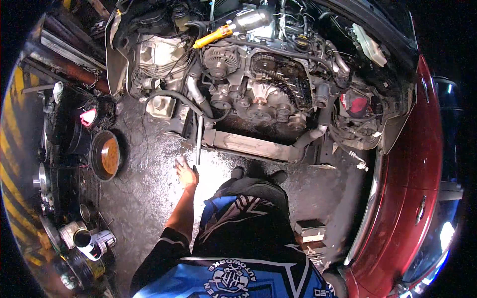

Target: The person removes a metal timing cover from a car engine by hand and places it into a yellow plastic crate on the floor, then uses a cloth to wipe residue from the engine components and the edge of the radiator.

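My left hand (185,174) reaches forward over the wet floor with its fingers spread apart. Right beside its thumb is the lower end of a long grey metal bar (199,144), which runs up to the front of the opened engine bay. Whether the thumb side touches that bar I cannot tell. Ahead of me is the engine (258,94), its front uncovered so that a timing chain (288,92) and several pulleys show. A flat intercooler (251,145) lies across the front below them. My right hand is out of sight.
An orange-handled work light (216,37) shines on top of the engine. At left stand a round black pan (93,158) of brown liquid and, lower, several buckets (87,243). A small box (310,231) sits at lower right, beside the red car's side (402,198).
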The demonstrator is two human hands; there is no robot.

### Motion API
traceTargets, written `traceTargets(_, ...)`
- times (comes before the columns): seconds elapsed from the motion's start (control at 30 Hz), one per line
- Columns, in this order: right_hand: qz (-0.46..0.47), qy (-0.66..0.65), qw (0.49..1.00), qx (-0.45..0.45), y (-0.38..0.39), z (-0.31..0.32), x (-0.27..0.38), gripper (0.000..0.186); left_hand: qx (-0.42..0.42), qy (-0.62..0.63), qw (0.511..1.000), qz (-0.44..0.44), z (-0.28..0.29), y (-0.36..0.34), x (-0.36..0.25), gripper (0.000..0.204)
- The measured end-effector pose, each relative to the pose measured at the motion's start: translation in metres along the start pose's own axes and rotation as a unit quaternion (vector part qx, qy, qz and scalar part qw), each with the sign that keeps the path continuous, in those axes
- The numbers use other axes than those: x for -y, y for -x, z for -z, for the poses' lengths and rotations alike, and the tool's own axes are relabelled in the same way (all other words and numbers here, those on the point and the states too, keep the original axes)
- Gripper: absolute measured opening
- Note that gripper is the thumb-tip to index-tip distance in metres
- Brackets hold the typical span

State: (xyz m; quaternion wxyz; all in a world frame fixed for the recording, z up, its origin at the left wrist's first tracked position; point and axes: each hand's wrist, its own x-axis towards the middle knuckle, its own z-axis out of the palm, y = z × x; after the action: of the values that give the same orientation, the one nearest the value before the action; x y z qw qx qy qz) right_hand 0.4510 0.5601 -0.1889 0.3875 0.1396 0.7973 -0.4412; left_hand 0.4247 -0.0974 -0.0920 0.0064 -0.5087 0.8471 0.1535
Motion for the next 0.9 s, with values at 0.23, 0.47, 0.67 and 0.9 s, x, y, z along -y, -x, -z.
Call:
traceTargets(0.23,-0.013,-0.309,0.951,-0.004,-0.044,0.007,0.1,0.042,0.135,0.193,0.972,-0.01,0.03,-0.056,-0.041,0.067)
traceTargets(0.47,0.012,-0.237,0.971,-0.044,-0.042,0.006,0.223,0.04,0.319,0.243,0.915,-0.052,-0.031,-0.06,0.002,0.058)
traceTargets(0.67,-0.007,-0.252,0.968,0.012,-0.045,0.0,0.159,0.042,0.321,0.208,0.92,0.079,-0.08,0.026,0.104,0.05)
traceTargets(0.9,-0.05,-0.374,0.924,0.069,-0.035,-0.009,0.07,0.025,0.39,0.234,0.863,-0.22,-0.094,0.06,0.146,0.031)
